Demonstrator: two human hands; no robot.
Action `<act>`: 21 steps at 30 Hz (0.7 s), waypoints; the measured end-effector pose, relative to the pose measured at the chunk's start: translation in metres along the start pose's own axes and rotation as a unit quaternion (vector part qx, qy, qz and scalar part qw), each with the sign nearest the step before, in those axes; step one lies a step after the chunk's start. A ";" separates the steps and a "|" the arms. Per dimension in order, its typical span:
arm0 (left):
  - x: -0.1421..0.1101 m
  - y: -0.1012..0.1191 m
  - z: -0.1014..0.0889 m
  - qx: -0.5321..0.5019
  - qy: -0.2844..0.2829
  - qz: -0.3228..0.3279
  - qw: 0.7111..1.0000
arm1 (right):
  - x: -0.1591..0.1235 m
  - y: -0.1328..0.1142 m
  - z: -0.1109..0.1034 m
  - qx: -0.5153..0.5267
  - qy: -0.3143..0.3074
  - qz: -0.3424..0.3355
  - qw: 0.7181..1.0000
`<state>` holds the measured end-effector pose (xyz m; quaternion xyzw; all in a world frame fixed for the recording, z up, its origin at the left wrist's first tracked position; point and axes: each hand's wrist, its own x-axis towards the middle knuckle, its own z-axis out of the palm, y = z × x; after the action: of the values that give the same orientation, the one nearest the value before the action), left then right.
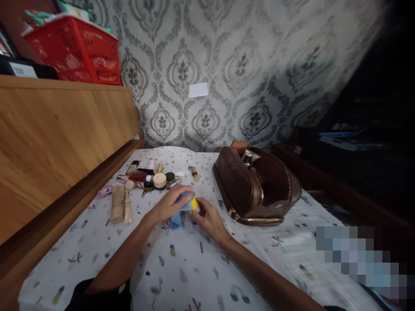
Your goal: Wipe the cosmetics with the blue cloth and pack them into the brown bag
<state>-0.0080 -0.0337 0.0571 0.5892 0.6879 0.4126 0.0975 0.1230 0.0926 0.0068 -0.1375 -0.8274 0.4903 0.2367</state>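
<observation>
The person's two hands are together in front of the cosmetics. The left hand (171, 204) presses a blue cloth (176, 220) against a small yellow item (193, 204), and the right hand (210, 220) grips the item's other side between thumb and fingers. Most of it is covered, so what it is cannot be told.

The handling of this one piece looks partway through, since cloth and item are in contact and both hands are closed on them. On the printed sheet (181, 276), to the left of the hands, lies a loose cluster: a red bottle (138, 177), a round beige-lidded compact (159, 181), a dark green lid (170, 176) and other small pieces. A wide beige tube (117, 205) and a slimmer tube (128, 210) lie side by side nearer the person, and a gold-and-black piece (194, 173) lies apart, beyond the hands.

To the right, the brown bag (238, 181) gapes open, with a dark-capped bottle (248, 158) showing inside, so the contents are split between bag and sheet. Which of these pieces are already dealt with cannot be told.
</observation>
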 end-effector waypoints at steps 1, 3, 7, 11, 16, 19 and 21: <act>0.000 0.002 0.006 -0.008 -0.025 0.018 0.999 | -0.002 0.002 0.000 0.006 -0.004 -0.003 1.000; -0.001 0.005 0.019 -0.003 -0.056 0.040 0.998 | -0.007 0.008 -0.002 0.019 -0.006 -0.004 1.000; -0.003 0.008 0.036 0.028 -0.026 0.035 0.999 | -0.017 0.018 -0.004 0.086 0.014 0.014 0.996; -0.005 0.010 0.040 0.056 -0.010 0.025 0.998 | -0.026 0.016 -0.004 0.171 -0.004 0.048 0.984; -0.004 0.009 0.044 0.072 0.004 0.022 0.997 | -0.028 0.007 -0.004 0.151 -0.004 0.049 0.987; -0.003 0.009 0.048 0.073 0.013 0.011 0.997 | -0.029 0.005 -0.005 0.097 0.003 0.045 0.994; -0.001 0.010 0.050 0.075 0.024 -0.004 0.997 | -0.029 0.006 -0.006 0.061 0.011 0.043 0.997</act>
<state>0.0305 -0.0124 0.0309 0.5817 0.7215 0.3736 0.0382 0.1507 0.0864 -0.0031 -0.1634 -0.7867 0.5481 0.2323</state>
